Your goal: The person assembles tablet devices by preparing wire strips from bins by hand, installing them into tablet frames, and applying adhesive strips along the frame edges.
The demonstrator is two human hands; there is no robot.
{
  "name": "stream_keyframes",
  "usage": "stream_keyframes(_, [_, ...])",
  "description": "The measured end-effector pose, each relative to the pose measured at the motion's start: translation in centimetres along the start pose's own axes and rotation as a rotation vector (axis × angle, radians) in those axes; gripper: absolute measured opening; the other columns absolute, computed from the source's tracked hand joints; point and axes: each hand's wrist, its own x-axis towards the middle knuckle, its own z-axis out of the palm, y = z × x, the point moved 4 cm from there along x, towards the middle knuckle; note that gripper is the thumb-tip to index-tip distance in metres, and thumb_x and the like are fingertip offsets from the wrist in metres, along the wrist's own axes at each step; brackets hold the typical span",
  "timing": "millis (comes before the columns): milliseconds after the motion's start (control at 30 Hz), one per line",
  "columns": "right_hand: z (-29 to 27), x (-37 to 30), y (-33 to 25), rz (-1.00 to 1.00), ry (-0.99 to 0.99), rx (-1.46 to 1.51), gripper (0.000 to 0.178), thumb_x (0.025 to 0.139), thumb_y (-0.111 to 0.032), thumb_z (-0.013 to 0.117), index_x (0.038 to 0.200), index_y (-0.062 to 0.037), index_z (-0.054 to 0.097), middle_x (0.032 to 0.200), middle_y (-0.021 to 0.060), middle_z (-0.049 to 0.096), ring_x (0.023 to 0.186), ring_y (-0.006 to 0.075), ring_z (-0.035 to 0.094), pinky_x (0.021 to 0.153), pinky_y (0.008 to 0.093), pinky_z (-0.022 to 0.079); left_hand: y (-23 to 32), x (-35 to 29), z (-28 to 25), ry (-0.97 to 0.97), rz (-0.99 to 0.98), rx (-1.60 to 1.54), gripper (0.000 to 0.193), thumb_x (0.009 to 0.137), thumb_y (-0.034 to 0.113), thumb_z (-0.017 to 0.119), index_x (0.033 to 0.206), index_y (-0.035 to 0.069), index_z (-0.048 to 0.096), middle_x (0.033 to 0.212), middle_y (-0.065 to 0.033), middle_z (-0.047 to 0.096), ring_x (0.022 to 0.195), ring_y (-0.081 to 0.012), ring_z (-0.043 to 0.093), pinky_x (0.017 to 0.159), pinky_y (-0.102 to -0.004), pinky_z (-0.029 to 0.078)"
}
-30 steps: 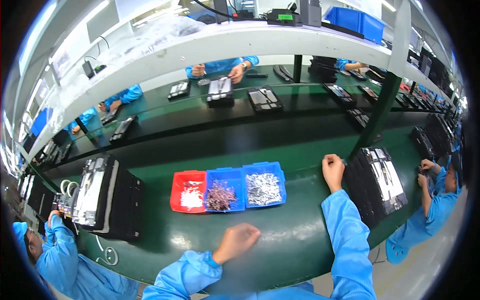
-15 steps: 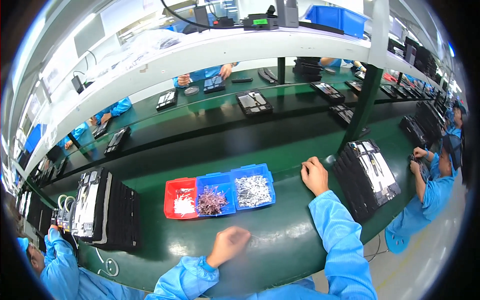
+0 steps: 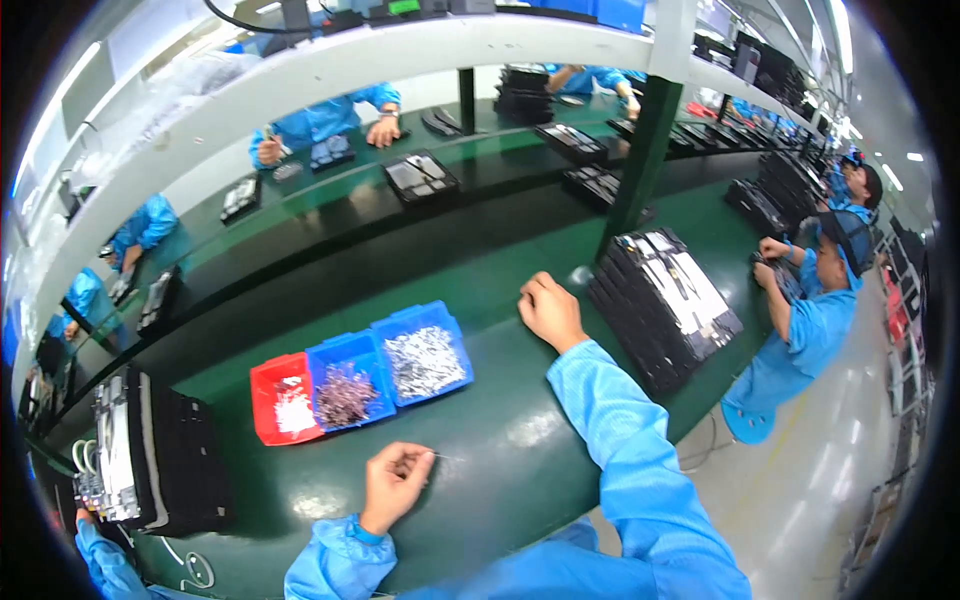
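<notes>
My left hand (image 3: pixel 395 485) is above the green bench (image 3: pixel 480 495), thumb and fingers pinched together. From its fingertips juts a thin, pale, needle-like strip (image 3: pixel 443 457), too fine to name. My right hand (image 3: pixel 553 312) lies on the bench with loosely curled fingers, and nothing shows in it. Between and beyond my hands stand three joined bins: a red bin (image 3: pixel 262 405) with small white pieces (image 3: pixel 294 405), a blue bin (image 3: pixel 372 350) with brownish-purple pieces (image 3: pixel 346 396), and another blue bin (image 3: pixel 425 312) with silvery-white pieces (image 3: pixel 425 360).
A stack of black-framed device panels (image 3: pixel 665 305) stands right of my right hand, beside a green post (image 3: pixel 640 155). Another stack (image 3: pixel 180 455) is at the left. Panels (image 3: pixel 420 177) lie along a dark conveyor (image 3: pixel 330 250). A co-worker (image 3: pixel 810 300) handles a part at right; a white shelf (image 3: pixel 400 50) spans overhead.
The view has swung right, so the bench and bins appear farther left. My left hand has turned slightly, its pinched fingers now showing clearly. My right hand stays beside the right stack.
</notes>
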Motion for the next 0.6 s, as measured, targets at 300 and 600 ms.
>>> stream_keyframes(300, [-0.1, -0.6, 0.5, -0.043, -0.041, 0.023, 0.011, 0.087, -0.014, 0.066, 0.096, -0.0081, 0.069, 0.105, 0.0112, 0.063, 0.089, 0.0361, 0.068, 0.075, 0.0480, 0.056, -0.5, 0.0, 0.2, -0.011, -0.002, -0.020, 0.009, 0.096, 0.006, 0.074, 0.099, -0.002, 0.071, 0.077, -0.0015, 0.069, 0.061, -0.0043, 0.061, 0.053, -0.0194, 0.046])
stream_keyframes(600, [-0.4, 0.6, -0.2, 0.090, -0.012, 0.197, 0.018, 0.088, -0.012, 0.065, 0.099, -0.0061, 0.077, 0.108, 0.0101, 0.070, 0.090, 0.0345, 0.070, 0.084, 0.0436, 0.056, 0.2, 0.0, -0.1, 0.043, 0.023, 0.056, 0.008, 0.093, 0.005, 0.077, 0.096, -0.002, 0.074, 0.079, 0.0000, 0.066, 0.063, -0.0020, 0.053, 0.055, -0.0190, 0.042])
